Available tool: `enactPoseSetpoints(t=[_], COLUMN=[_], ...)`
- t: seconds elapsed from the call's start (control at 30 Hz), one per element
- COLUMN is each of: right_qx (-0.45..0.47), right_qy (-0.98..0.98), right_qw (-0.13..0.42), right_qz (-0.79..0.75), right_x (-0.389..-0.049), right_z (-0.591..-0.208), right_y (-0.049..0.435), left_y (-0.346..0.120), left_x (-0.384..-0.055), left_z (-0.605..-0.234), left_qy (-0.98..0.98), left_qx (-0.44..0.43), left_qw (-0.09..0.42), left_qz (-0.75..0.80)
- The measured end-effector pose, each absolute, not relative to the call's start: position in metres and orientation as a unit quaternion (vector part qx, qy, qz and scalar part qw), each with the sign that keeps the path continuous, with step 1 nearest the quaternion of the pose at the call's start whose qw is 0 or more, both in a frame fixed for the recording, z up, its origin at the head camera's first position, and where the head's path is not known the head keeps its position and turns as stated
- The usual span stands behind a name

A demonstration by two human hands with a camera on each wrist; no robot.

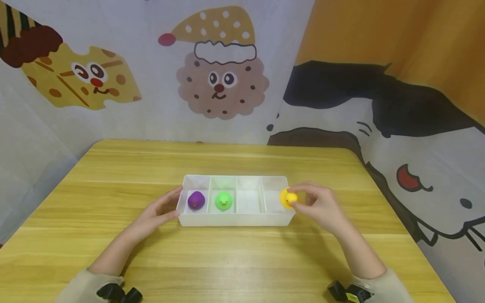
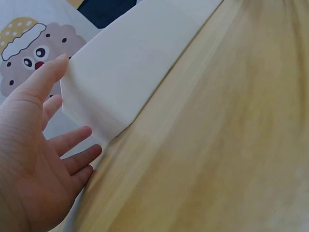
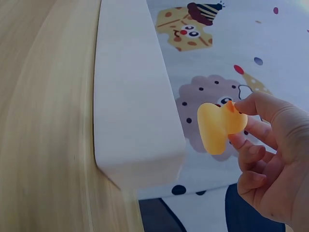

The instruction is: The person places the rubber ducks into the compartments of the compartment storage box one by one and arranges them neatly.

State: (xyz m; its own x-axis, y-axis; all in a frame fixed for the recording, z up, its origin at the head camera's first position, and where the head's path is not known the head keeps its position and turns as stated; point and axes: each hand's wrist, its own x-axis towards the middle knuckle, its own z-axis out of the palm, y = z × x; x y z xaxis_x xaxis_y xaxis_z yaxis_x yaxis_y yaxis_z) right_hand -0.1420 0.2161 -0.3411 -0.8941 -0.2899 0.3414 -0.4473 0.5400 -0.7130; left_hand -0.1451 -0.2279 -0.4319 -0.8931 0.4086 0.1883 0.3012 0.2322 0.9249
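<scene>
In the head view, a white box [image 1: 233, 220] with four compartments sits on the table [image 1: 227, 261]. A purple duck [image 1: 196, 200] lies in its leftmost compartment and a green duck [image 1: 223, 200] in the next. The right hand [image 1: 318, 205] pinches a yellow duck [image 1: 289, 198] at the box's right end; the left hand [image 1: 157, 212] is at the left end.

In the left wrist view, the thumb touches the box's edge, the other fingers [image 2: 72, 140] loosely spread.

In the right wrist view, thumb and fingers grasp the yellow duck by its head.
</scene>
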Motion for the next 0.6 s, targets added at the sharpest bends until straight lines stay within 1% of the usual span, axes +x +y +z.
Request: enactPoseSetpoints(t=[0.6], right_qx=[0.251], right_qy=[-0.846], right_qw=[0.037], right_qz=[0.469], right_x=[-0.156], right_z=[-0.338], right_y=[0.178], left_y=[-0.229], left_x=[-0.147], left_z=[-0.435], left_qy=[0.787], left_qx=[0.216], left_qw=[0.05], left_qz=[0.576])
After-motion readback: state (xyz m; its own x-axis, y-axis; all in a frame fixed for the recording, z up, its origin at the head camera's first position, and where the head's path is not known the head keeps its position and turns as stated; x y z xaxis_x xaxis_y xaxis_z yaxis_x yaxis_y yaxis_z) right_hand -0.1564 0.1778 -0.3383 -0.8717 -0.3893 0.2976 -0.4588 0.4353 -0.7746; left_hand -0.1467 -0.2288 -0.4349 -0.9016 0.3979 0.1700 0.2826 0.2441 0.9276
